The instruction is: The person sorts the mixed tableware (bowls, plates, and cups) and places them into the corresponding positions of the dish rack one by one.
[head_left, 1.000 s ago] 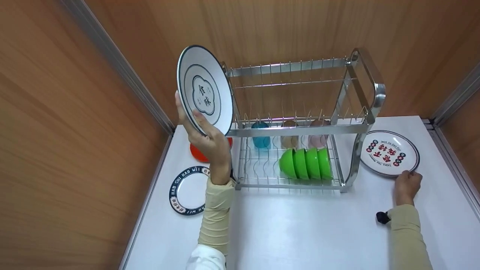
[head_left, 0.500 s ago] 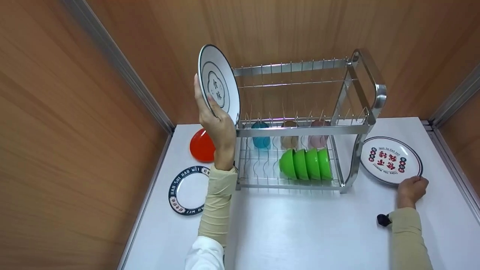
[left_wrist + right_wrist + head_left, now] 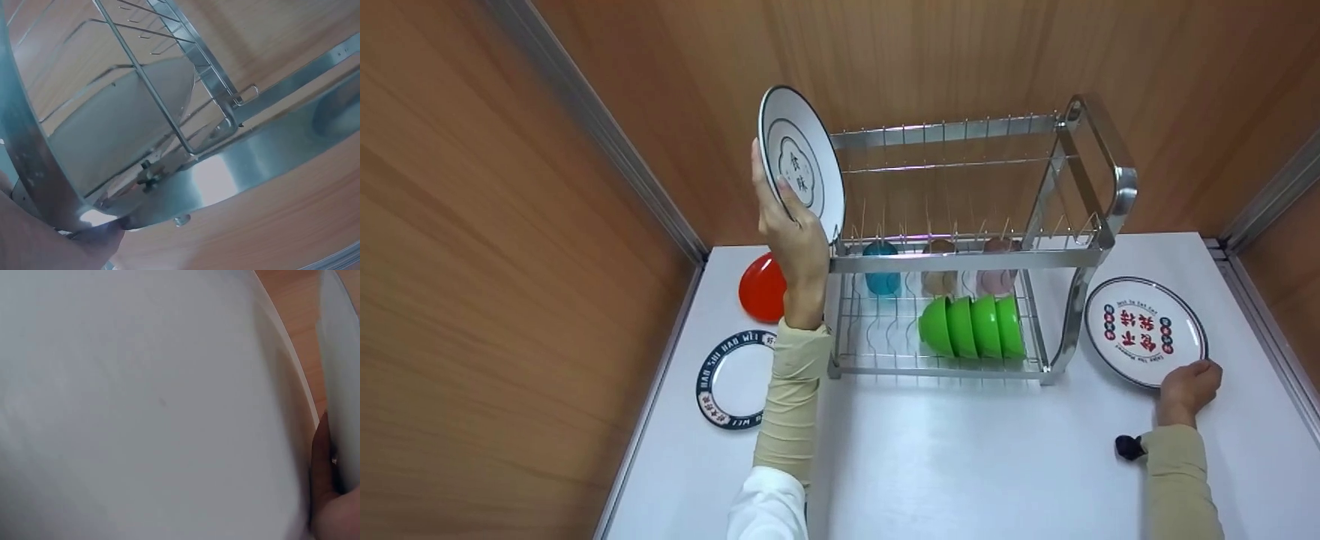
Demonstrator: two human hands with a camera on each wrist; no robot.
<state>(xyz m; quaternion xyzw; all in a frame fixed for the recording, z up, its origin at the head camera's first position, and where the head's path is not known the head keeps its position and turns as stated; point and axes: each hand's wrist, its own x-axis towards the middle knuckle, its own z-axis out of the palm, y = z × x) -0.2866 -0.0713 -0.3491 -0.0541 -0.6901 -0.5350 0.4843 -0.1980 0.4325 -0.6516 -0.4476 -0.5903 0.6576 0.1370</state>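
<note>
Wood-grained panels (image 3: 945,60) enclose a white tabletop (image 3: 960,465) bearing a metal rack (image 3: 960,262) with green bowls (image 3: 984,328). The left hand (image 3: 796,244) grips a ringed plate (image 3: 814,142), steeply tilted at the rack's left end — thumb (image 3: 791,197) on its face — and the right hand (image 3: 1190,390) pinches a red-lettered plate (image 3: 1144,330) by the rim, right of the rack.

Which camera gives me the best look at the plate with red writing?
The head view: the red-lettered plate faces it, writing clear, with only some rim behind the right hand. The right wrist view catches just a pale slice of it at the right edge, no writing; the left wrist view shows none.
</note>
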